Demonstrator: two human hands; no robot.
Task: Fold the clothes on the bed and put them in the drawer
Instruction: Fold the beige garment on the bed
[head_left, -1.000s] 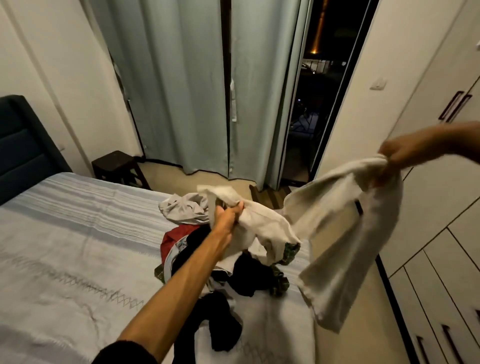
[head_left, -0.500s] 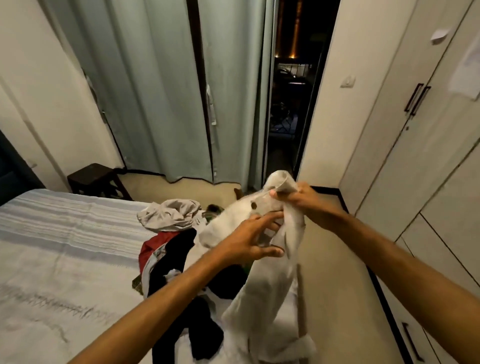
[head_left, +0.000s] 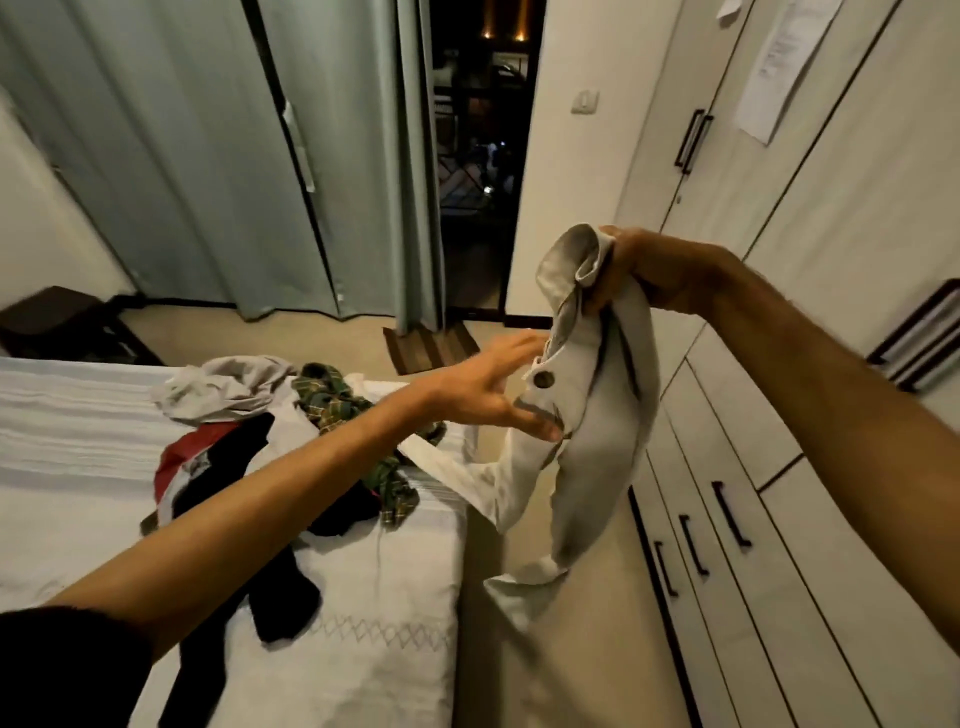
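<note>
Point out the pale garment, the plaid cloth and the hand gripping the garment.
pale garment (head_left: 597, 415): head view, on the hanging middle of the fabric.
plaid cloth (head_left: 332, 400): head view, on its upper bunched part, on the bed.
right hand (head_left: 649, 270): head view, on the back of the hand.

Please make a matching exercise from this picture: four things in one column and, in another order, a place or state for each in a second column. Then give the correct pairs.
Things:
1. right hand
2. left hand
3. pale garment
4. checked green cloth

Places or states:
A. lies in the pile on the bed
B. hangs in the air beside the bed
C. grips a bunched top end of cloth
D. open, fingers spread, reaching

Pairs: 1-C, 2-D, 3-B, 4-A
</note>
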